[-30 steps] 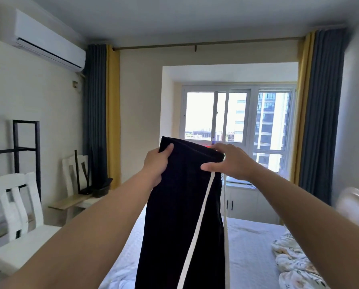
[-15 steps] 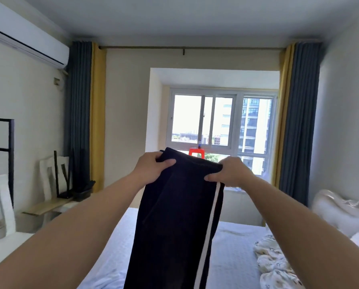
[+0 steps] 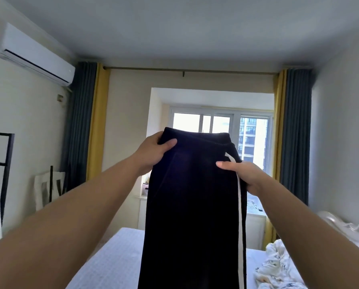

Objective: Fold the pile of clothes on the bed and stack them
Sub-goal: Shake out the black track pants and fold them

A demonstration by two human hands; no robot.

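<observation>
Right hand (image 3: 244, 176) has slid lower down the black white-striped fabric trousers (image 3: 193, 205) — left hand (image 3: 153, 152) pinches waistband; both grip. Align seams before lowering onto white bed (image 3: 112, 257).

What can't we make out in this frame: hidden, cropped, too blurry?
Head view only:
- Dark trousers: the legs run off the bottom edge, so length and hems are unseen.
- Left hand and right hand: only the thumbs show; the fingers are behind the cloth.
- Bed: its middle is hidden by the trousers and forearms.
- Floral cloth: cut off at the bottom edge, garment type unclear.
- No folded stack is in view.
</observation>
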